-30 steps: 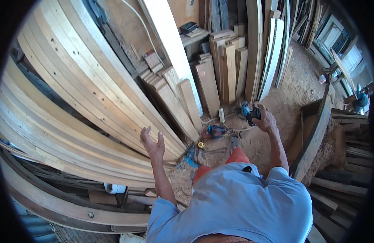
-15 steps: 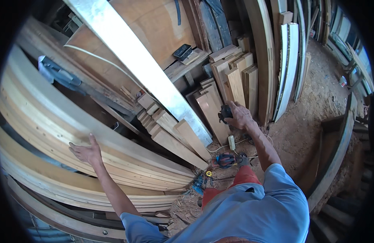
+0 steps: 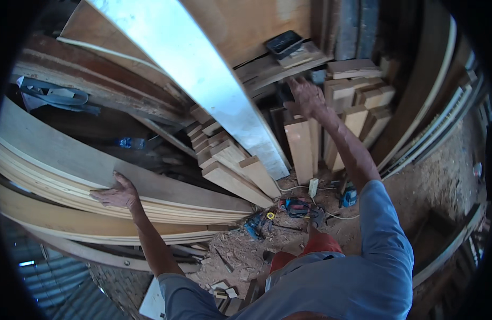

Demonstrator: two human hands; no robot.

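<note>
My left hand point(image 3: 118, 194) lies at the edge of a stack of long curved boards point(image 3: 166, 188), its thumb raised and fingers stretched along them. It is open and appears to touch the wood. My right hand point(image 3: 309, 100) is raised above the upright wooden blocks point(image 3: 300, 144), below a small shelf point(image 3: 288, 69). Its fingers are bent around a small black object point(image 3: 284, 93), which blurs into the dark gap behind, so its kind is unclear. A wide pale plank point(image 3: 203, 80) leans diagonally between my hands.
A black tray point(image 3: 284, 44) sits on the shelf. Shorter boards point(image 3: 235, 184) lean beside the plank's foot. On the littered floor lie a blue power tool point(image 3: 348, 198), a cable with a white socket block point(image 3: 313, 186) and a yellow tape roll point(image 3: 270, 215). Tall curved timbers point(image 3: 416, 101) stand at right.
My right hand has moved up and away, over the blocks toward the shelf, with the black object. My left hand has come to the boards' edge. The whole view has shifted.
</note>
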